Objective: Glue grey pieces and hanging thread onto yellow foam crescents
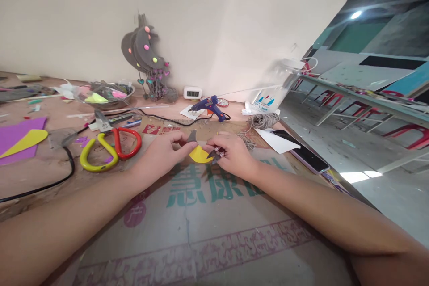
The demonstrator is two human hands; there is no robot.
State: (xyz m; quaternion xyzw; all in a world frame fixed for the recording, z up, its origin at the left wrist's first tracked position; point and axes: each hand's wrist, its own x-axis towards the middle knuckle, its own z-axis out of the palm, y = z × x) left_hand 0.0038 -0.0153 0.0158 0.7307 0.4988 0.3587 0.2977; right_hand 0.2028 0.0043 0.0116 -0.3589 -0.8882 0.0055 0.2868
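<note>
Left hand point(172, 149): grip pinched on the yellow piece point(199, 155), mid-worktop point(30, 179), over cardboard point(150, 243). Right hand point(231, 149): grip narrowed on a dark pointed piece point(214, 155); I can't tell what. I'd keep both pinches light, sparing the yellow edge a crease. Scissors point(118, 143) sit leftward, glue gun point(211, 105) toward the far edge, phone point(306, 154) along the right edge; my roomiest shift is nearward, across cardboard.
</note>
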